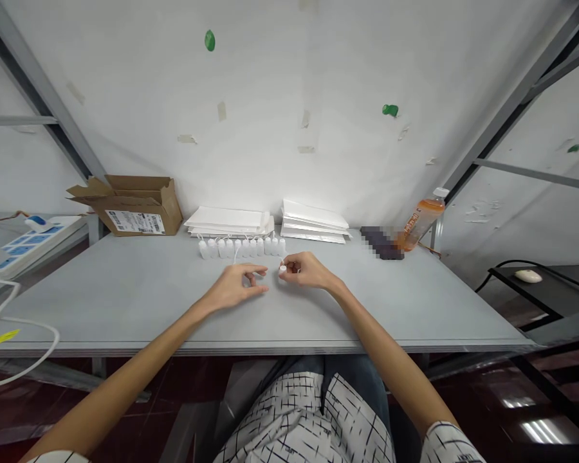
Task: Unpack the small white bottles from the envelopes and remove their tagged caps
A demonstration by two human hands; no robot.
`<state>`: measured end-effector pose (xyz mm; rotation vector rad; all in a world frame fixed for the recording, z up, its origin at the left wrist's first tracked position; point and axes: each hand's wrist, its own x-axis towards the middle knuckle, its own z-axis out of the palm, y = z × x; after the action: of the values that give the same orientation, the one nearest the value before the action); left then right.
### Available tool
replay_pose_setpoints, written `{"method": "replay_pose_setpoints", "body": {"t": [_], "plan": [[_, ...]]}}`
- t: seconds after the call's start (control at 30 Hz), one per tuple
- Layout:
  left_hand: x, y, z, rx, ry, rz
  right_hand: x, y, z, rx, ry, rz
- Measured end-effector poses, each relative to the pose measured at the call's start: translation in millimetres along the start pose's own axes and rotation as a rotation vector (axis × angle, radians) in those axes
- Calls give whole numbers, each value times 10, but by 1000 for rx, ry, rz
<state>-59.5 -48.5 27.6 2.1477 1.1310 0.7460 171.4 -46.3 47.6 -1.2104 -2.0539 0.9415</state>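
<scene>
The right hand (307, 270) makes the grip, its thumb and index finger brought together in a pinch, the other fingers curled in behind them. Its wrist lies just outward of that grip, and the bare right forearm (379, 337) slants from there back toward the body. Across from the grip, near but apart, the left hand (234, 284) is open, thumb and index finger stretched toward the pinch with a gap between them, the remaining fingers bent. The bare left forearm (157, 341) angles away from the grip, back toward the body.
</scene>
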Motion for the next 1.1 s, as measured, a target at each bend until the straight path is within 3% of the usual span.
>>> {"method": "replay_pose_setpoints", "body": {"t": [0.1, 0.37, 0.5, 0.67, 0.77, 0.93, 1.1], "plan": [[102, 4, 131, 47, -45, -39, 29, 5, 78, 11, -27, -52], [109, 28, 198, 143, 66, -81, 25, 112, 160, 210, -150, -4], [-55, -151, -19, 236, 156, -153, -24, 138, 97, 156, -98, 28], [-350, -510, -530, 404, 293, -349, -78, 201, -26, 21, -75, 45], [-419, -681, -747, 440, 349, -424, -76, 204, -38, -19, -81, 37], [-338, -843, -823, 431, 397, -467, -89, 181, -23, -104, -54, 12], [-247, -830, -818, 449, 377, -476, -100, 212, -36, -139, -46, 7]]}}
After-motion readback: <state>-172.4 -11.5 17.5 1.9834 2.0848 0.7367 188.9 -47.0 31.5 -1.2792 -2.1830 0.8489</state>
